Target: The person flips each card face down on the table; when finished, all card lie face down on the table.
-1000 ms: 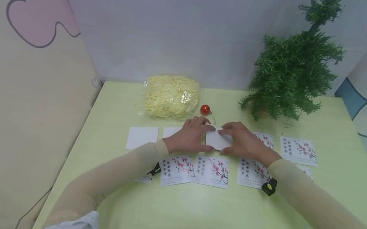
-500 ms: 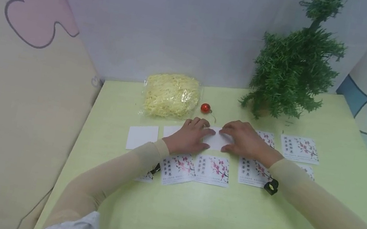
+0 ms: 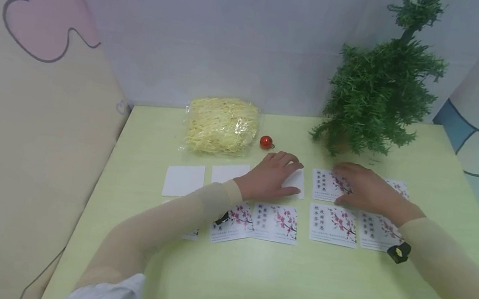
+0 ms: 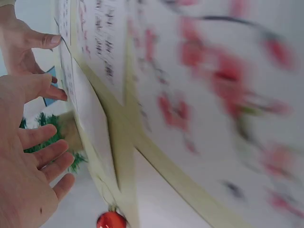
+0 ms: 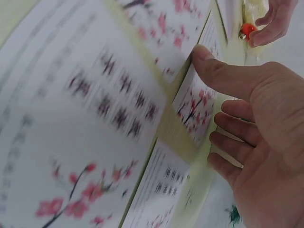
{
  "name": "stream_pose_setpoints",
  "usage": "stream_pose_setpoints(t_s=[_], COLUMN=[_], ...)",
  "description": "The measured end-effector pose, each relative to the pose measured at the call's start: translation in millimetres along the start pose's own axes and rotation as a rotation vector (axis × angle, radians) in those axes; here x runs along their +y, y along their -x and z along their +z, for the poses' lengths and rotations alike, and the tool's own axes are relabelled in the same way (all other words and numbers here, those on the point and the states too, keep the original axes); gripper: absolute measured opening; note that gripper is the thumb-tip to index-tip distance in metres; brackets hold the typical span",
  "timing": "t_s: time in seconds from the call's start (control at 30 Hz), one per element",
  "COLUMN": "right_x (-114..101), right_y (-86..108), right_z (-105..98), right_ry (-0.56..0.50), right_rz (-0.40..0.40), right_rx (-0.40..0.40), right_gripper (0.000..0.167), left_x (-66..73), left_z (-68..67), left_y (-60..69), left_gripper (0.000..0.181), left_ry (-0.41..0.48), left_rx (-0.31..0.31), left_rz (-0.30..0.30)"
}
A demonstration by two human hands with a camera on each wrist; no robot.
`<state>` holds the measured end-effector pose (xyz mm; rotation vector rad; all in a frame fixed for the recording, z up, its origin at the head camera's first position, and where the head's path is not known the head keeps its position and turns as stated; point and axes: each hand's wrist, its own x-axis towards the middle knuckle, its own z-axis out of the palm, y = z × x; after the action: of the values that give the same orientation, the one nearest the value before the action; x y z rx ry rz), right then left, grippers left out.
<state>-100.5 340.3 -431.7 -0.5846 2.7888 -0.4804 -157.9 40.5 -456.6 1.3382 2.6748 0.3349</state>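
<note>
In the head view my left hand is over a blank white card, partly hiding it. Its fingers are spread and loosely bent, with nothing held between them, as the left wrist view shows. My right hand hovers over the right part of a card printed with pink blossoms. In the right wrist view the thumb lies at that card's near edge, and the fingers reach past its far side. Whether the thumb touches the card I cannot tell. Another blossom card is partly hidden behind the right hand.
Two more blank cards, a left one and one beside it, lie in the back row. A front row holds several blossom cards. Behind stand a bag of yellow shreds, a red ball ornament and a small green tree.
My right hand has left the blank card and moved right, over a blossom card. My left hand has shifted slightly right, over the blank card that both hands were at.
</note>
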Motion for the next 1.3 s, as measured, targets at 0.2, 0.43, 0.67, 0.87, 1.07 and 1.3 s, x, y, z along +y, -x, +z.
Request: stream_pose_setpoints(t_s=[0.2,0.43,0.67,0.87,1.07,1.3], right_x=[14.5,13.4,15.5,19.7,21.1,18.2], right_y=[5.7,3.9,-1.9,-0.2,3.8,2.8], right_z=[0.5,1.2,2.3,-0.1,-6.4,-11.0], right_ry=[0.024,0.024,0.058,0.058,0.066,0.032], right_rz=[0.024,-0.032,-0.035,0.029,0.081,0.09], right_rx=[-0.01,0.059,0.093,0.053,0.01,0.023], right_gripper=[0.089,0.079,0.078,0.092,0.099,0.098], left_x=[20.1,35.0,43.4,47.5,47.0,47.3], left_z=[5.0,20.6,20.2,18.8,21.2,20.7], left_y=[-33.4,-62.7,-72.0,-75.9,-77.9,-75.3], left_gripper=[0.076,0.088,0.09,0.092,0.096,0.096], left_ry=[-0.045,-0.061,-0.108,-0.094,-0.101,-0.054], left_rx=[-0.071,-0.134,-0.113,-0.103,-0.081,-0.071], left_rz=[0.035,0.061,0.076,0.092,0.104,0.101])
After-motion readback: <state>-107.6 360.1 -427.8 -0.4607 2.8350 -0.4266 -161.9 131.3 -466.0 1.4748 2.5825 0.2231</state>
